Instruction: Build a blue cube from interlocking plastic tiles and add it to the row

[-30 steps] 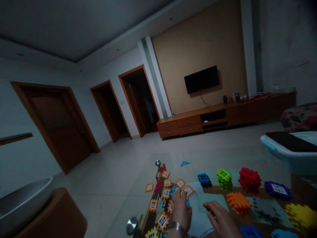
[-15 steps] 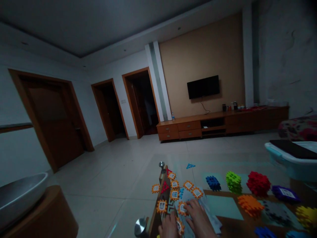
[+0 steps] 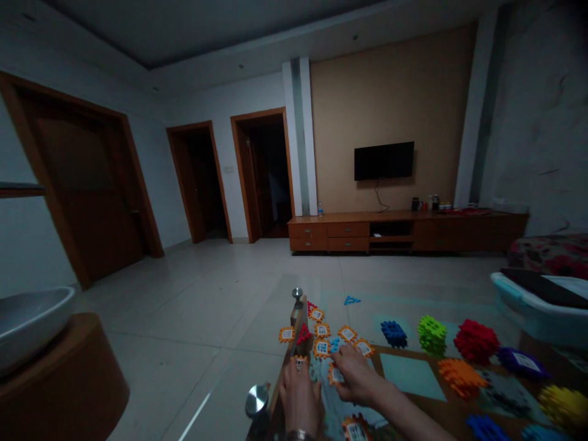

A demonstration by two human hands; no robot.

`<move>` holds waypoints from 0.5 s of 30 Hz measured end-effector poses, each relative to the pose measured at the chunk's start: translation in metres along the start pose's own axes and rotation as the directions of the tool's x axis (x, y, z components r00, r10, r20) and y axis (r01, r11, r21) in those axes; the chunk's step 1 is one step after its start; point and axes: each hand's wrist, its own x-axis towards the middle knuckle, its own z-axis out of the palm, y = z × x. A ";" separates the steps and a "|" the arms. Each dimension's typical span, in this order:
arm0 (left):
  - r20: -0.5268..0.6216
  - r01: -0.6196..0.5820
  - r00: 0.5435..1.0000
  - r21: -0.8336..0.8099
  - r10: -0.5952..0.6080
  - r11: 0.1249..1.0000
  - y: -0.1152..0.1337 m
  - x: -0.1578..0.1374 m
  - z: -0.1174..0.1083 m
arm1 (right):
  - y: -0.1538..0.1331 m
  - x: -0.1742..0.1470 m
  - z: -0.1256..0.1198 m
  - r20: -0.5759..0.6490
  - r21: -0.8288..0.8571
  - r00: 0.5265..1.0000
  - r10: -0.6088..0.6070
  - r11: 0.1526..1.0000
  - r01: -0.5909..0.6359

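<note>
My left hand reaches over the left edge of the low table. Its fingers close on the near side of an orange toothed tile with a white printed label and cover part of it. Just right of it, my right hand has its fingertips bunched at a small light blue toothed piece. Beneath those fingers lies another orange tile, half hidden. More orange labelled tiles and a red piece surround the hands. Nearest me is a separate orange tile.
On the right lie stacks of toothed pieces: blue, lime green, red, orange, purple and yellow. A teal tub stands behind them. Metal knobs mark the table's left side.
My left hand has moved forward onto the orange tile at the edge. My right hand has advanced to the light blue piece. The nearest orange tile now lies farther right. The view has tilted.
</note>
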 end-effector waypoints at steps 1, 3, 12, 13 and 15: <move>-0.068 0.044 0.997 0.010 -0.043 0.999 -0.004 0.004 -0.003 | 0.000 -0.009 -0.003 -0.028 0.019 0.999 -0.026 0.999 0.027; -0.124 0.114 0.986 0.038 -0.109 0.993 -0.006 0.011 -0.006 | 0.000 -0.029 -0.008 -0.065 0.061 0.994 -0.084 0.994 0.088; -0.055 0.144 0.988 0.050 -0.142 0.988 -0.007 0.019 -0.010 | 0.014 -0.071 0.003 0.011 0.184 0.987 -0.161 0.970 0.156; -0.037 0.141 0.990 0.040 -0.140 0.989 -0.006 0.019 -0.012 | 0.020 -0.062 0.000 0.000 0.176 0.996 -0.091 0.980 0.090; 0.001 0.099 0.995 0.010 -0.099 0.995 -0.002 0.017 -0.013 | 0.032 -0.039 -0.010 -0.044 0.110 0.992 0.119 0.987 -0.114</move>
